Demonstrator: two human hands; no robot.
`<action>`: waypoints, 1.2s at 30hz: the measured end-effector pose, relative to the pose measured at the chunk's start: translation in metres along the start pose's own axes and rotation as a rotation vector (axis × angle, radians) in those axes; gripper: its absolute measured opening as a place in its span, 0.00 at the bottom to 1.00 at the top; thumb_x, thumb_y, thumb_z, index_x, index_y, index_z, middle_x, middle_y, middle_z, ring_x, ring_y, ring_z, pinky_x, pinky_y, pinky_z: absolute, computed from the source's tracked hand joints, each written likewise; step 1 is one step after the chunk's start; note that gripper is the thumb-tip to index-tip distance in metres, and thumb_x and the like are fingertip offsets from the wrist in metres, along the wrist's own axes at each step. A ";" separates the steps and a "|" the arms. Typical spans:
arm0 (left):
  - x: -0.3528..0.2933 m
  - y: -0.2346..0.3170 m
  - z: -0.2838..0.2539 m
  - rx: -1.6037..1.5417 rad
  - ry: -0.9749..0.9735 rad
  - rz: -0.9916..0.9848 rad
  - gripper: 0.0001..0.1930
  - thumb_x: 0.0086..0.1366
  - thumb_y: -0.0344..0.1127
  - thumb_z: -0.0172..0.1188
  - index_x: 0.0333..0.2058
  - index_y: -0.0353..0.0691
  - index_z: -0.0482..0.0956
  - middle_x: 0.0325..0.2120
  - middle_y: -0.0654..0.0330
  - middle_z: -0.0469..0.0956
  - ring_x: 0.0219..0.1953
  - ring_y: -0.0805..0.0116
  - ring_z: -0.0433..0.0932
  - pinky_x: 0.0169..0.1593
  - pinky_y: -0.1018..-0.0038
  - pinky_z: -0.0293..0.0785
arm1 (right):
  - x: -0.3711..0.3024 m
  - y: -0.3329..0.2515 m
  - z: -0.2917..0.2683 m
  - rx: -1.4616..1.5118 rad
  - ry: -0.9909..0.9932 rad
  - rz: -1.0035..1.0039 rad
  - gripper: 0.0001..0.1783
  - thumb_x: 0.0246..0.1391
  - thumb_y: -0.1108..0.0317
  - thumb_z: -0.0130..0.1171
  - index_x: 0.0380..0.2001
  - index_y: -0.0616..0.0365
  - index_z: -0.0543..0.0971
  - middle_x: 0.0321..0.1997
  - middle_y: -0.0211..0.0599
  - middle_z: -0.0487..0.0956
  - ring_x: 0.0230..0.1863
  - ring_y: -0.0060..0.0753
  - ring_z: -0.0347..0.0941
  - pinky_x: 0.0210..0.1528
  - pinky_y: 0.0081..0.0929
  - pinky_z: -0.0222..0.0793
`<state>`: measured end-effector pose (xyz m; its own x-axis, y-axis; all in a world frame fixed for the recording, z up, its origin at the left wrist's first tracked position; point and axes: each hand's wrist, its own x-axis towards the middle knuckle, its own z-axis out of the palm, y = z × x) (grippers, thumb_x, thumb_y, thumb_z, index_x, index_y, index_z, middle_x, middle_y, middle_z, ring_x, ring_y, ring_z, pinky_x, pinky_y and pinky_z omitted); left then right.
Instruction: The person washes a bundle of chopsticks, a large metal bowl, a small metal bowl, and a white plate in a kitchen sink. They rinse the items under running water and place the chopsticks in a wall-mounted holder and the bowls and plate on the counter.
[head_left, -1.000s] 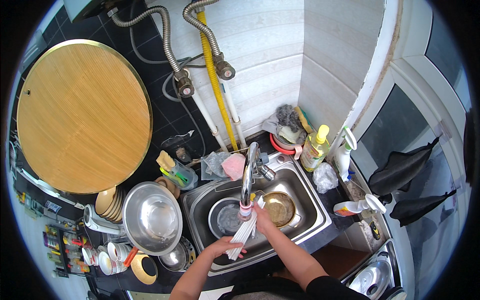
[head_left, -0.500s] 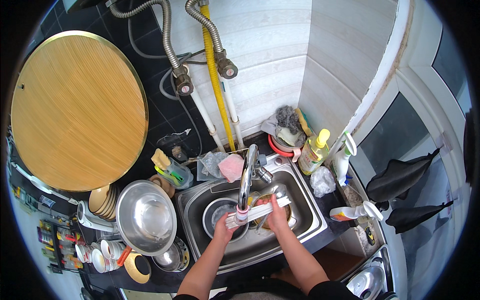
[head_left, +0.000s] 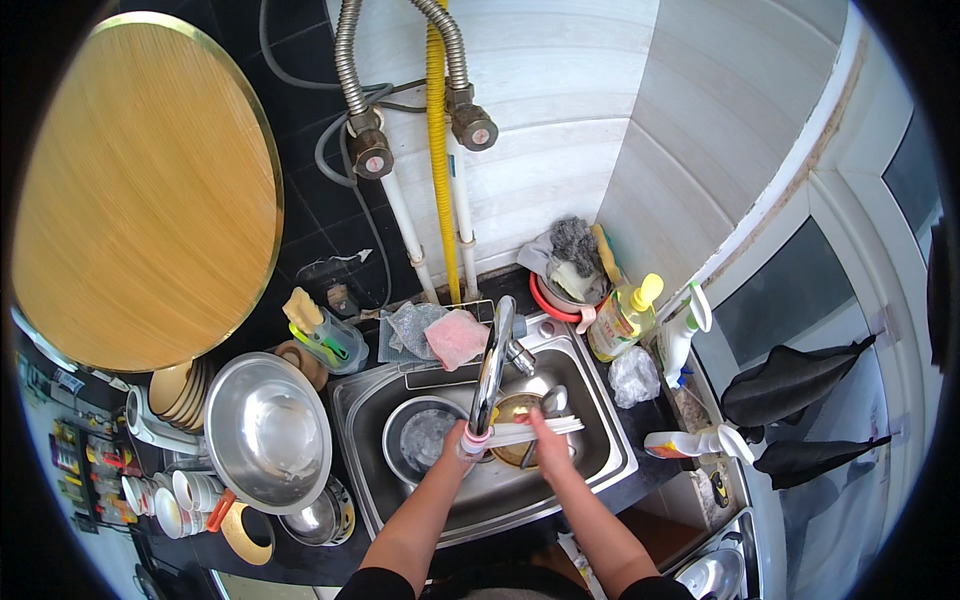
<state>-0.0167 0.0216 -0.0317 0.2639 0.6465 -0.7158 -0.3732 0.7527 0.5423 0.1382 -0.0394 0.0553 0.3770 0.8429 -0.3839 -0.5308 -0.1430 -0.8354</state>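
Over the metal sink (head_left: 610,452), a bundle of long white sticks that look like chopsticks (head_left: 512,433) lies nearly level between my hands. My left hand (head_left: 463,442) is closed on the bundle's left end, just below the faucet (head_left: 487,370), which partly hides it. Fingers of my right hand (head_left: 548,447) wrap the bundle nearer its right end. In the left of the sink sits a round metal basin (head_left: 393,437) with cloudy or foamy water. Under my right hand, a round yellowish vessel (head_left: 512,405) and a metal ladle or spoon (head_left: 554,401) show in part.
Left of the sink stand a large steel bowl (head_left: 268,432), stacked wooden-looking bowls (head_left: 182,392) and several white cups (head_left: 180,517). Pink and grey cloths (head_left: 456,337) hang behind the faucet. At right are a yellow-capped soap bottle (head_left: 622,322), spray bottles (head_left: 690,443) and crumpled plastic (head_left: 634,377).
The bundle has gone from slanting up to the right to nearly level, as my right hand lowered. Both hands still hold it. The whole view has shifted slightly.
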 end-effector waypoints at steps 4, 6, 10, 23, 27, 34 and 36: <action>0.065 -0.055 -0.088 -0.081 0.107 0.026 0.14 0.55 0.45 0.48 0.31 0.41 0.72 0.30 0.54 0.72 0.32 0.60 0.73 0.32 0.63 0.71 | -0.015 0.012 0.037 -0.240 0.033 0.172 0.13 0.51 0.59 0.51 0.28 0.60 0.74 0.29 0.32 0.75 0.33 0.23 0.69 0.40 0.22 0.62; 0.067 -0.062 -0.105 -0.116 0.241 -0.147 0.14 0.56 0.45 0.46 0.34 0.41 0.70 0.31 0.55 0.72 0.32 0.60 0.72 0.30 0.63 0.70 | -0.009 0.048 0.040 -0.274 0.052 0.078 0.14 0.51 0.59 0.52 0.30 0.61 0.74 0.29 0.32 0.75 0.33 0.23 0.70 0.39 0.22 0.64; 0.053 -0.068 -0.122 -0.046 0.320 -0.307 0.13 0.57 0.45 0.45 0.35 0.44 0.68 0.31 0.58 0.70 0.29 0.63 0.70 0.25 0.68 0.67 | 0.017 0.127 0.028 -0.221 -0.198 0.159 0.13 0.49 0.60 0.54 0.30 0.60 0.75 0.27 0.30 0.75 0.29 0.21 0.68 0.30 0.21 0.64; 0.049 -0.072 -0.111 0.039 0.117 -0.484 0.13 0.58 0.47 0.42 0.30 0.47 0.70 0.22 0.62 0.70 0.21 0.67 0.68 0.23 0.67 0.69 | 0.013 0.073 0.074 -0.238 -0.247 0.248 0.14 0.40 0.63 0.64 0.14 0.57 0.71 0.16 0.29 0.72 0.17 0.21 0.68 0.20 0.18 0.62; 0.060 -0.076 -0.123 -0.093 -0.001 -0.485 0.14 0.59 0.46 0.40 0.31 0.45 0.71 0.23 0.61 0.71 0.22 0.66 0.68 0.27 0.64 0.72 | 0.020 0.067 0.092 -0.271 -0.151 0.271 0.16 0.39 0.60 0.65 0.14 0.56 0.70 0.16 0.30 0.72 0.17 0.21 0.66 0.20 0.19 0.61; 0.047 -0.058 -0.106 -0.157 0.043 -0.362 0.16 0.60 0.46 0.42 0.39 0.41 0.67 0.33 0.55 0.71 0.31 0.60 0.72 0.36 0.59 0.72 | 0.018 0.057 0.084 -0.151 -0.076 0.318 0.16 0.46 0.56 0.58 0.24 0.60 0.74 0.24 0.36 0.75 0.21 0.26 0.68 0.23 0.23 0.63; 0.040 -0.049 -0.095 -0.202 0.084 -0.317 0.18 0.60 0.47 0.44 0.40 0.39 0.66 0.37 0.52 0.70 0.36 0.57 0.72 0.38 0.56 0.71 | 0.025 0.065 0.064 0.002 -0.015 0.373 0.16 0.47 0.56 0.57 0.27 0.60 0.74 0.26 0.38 0.76 0.24 0.27 0.70 0.25 0.24 0.65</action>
<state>-0.0721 -0.0012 -0.1284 0.3237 0.3667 -0.8722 -0.4550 0.8686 0.1963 0.0647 0.0058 0.0168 0.1463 0.7408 -0.6557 -0.6311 -0.4405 -0.6385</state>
